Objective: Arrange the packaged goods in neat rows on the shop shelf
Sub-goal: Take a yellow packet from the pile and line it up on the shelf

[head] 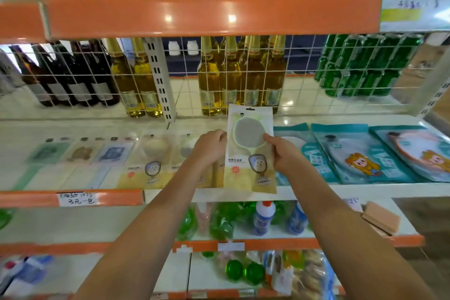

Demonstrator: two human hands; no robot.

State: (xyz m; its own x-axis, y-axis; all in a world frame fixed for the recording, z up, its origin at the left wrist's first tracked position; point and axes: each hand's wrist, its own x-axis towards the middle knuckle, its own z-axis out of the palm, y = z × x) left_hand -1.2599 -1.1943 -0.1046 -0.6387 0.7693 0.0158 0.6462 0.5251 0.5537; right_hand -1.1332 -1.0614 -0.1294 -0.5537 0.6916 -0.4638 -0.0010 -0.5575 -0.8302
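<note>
Packet (249, 151) held upright above shelf (365, 191); left hand (211, 146) fingers curled on its left edge, right hand (285, 153) pinching right edge.

The left hand (211, 146) is hiding its fingertips behind the yellow packet (250, 151), whose print (probably product text) is blurring beyond reading.

A small retail shop. Tiered white shelves (365, 190) w/ orange price strips (209, 14), one carrying a handwritten price label (78, 198). Stock grouped by type: dark bottles (73, 75), amber bottles (241, 73) and green bottles (360, 66) behind a wire grid (back-to-back shelving), flat hang-hole packets (151, 161) laid in rows, cleaning bottles (264, 217) on the shelf below.
</note>
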